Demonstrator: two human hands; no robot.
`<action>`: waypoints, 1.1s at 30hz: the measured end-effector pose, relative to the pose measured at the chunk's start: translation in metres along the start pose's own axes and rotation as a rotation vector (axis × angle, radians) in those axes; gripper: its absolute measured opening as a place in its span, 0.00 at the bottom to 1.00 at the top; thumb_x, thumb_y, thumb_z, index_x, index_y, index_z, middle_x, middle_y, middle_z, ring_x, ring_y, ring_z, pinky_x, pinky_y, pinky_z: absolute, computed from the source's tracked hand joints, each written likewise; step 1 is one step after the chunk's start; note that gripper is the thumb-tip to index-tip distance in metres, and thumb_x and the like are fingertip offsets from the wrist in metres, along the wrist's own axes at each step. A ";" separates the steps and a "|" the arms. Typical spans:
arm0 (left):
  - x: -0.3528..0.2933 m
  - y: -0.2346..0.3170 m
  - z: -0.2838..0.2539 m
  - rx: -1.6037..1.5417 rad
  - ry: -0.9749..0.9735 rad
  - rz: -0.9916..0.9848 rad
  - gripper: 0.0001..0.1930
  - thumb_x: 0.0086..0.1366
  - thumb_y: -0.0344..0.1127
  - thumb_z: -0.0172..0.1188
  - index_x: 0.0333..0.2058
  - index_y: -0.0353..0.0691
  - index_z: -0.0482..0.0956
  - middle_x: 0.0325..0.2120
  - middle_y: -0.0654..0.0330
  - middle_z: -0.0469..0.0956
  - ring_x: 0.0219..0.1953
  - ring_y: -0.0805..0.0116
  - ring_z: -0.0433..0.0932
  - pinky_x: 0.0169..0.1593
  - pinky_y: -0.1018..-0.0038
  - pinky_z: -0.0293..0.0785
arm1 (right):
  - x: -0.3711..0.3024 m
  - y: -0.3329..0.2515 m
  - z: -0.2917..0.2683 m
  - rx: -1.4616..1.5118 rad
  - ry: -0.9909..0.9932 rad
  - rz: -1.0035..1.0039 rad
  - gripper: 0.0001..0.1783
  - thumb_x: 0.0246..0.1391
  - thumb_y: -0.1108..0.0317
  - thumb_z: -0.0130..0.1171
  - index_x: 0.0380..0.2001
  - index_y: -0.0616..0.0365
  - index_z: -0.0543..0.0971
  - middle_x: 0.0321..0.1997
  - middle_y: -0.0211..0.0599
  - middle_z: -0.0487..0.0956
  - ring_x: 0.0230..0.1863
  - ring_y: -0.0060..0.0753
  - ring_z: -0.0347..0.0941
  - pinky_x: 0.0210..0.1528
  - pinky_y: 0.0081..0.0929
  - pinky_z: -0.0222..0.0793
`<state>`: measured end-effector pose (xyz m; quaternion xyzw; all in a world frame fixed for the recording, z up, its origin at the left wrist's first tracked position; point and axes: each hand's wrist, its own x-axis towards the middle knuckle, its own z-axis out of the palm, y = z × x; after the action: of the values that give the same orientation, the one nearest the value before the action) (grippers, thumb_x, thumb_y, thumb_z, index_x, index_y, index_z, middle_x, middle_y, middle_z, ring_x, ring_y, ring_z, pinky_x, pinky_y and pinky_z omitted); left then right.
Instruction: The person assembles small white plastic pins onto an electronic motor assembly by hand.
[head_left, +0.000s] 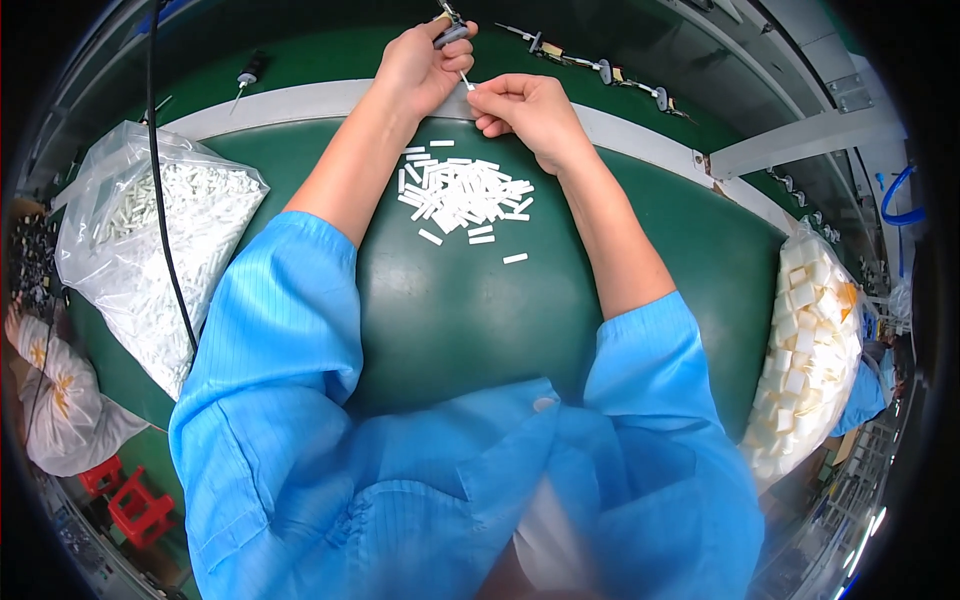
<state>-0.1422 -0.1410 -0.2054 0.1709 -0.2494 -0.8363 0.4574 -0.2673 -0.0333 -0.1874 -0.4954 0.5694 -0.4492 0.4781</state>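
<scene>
green table, white pieces heaped toward its far edge, and right over that edge: left hand curled around a dark part, right hand pinched tight on a slim white bit that runs up to the left hand. part should be light and stiff, happiest gripped by its body; white bit looks light, perhaps bendy, so soft pinch near the end. right hand hides that end, left hand covers much of the part, and whether the two join, can't tell.
</scene>
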 end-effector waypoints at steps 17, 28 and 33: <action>-0.035 -0.045 0.040 0.241 0.248 0.236 0.10 0.69 0.34 0.40 0.43 0.35 0.64 0.38 0.53 0.78 0.39 0.67 0.77 0.45 0.69 0.70 | -0.002 0.008 -0.001 -0.659 0.454 -0.736 0.09 0.49 0.69 0.63 0.32 0.63 0.80 0.27 0.38 0.80 0.24 0.29 0.77 0.29 0.21 0.72; 0.069 0.007 -0.002 2.106 -0.179 0.507 0.13 0.61 0.40 0.53 0.40 0.40 0.76 0.30 0.51 0.76 0.35 0.49 0.75 0.38 0.60 0.70 | -0.015 -0.009 0.020 -0.639 0.002 -0.508 0.07 0.46 0.69 0.62 0.29 0.61 0.82 0.31 0.40 0.79 0.31 0.38 0.76 0.38 0.30 0.71; 0.070 -0.018 0.004 2.186 -0.215 0.380 0.16 0.64 0.41 0.49 0.49 0.47 0.75 0.42 0.50 0.78 0.46 0.51 0.76 0.49 0.60 0.72 | -0.027 -0.005 0.032 -0.953 -0.094 -0.636 0.07 0.47 0.69 0.61 0.30 0.59 0.82 0.32 0.38 0.77 0.41 0.40 0.73 0.43 0.35 0.70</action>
<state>-0.1928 -0.1911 -0.2160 0.3674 -0.9118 -0.0937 0.1574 -0.2332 -0.0078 -0.1844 -0.8226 0.5101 -0.2421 0.0679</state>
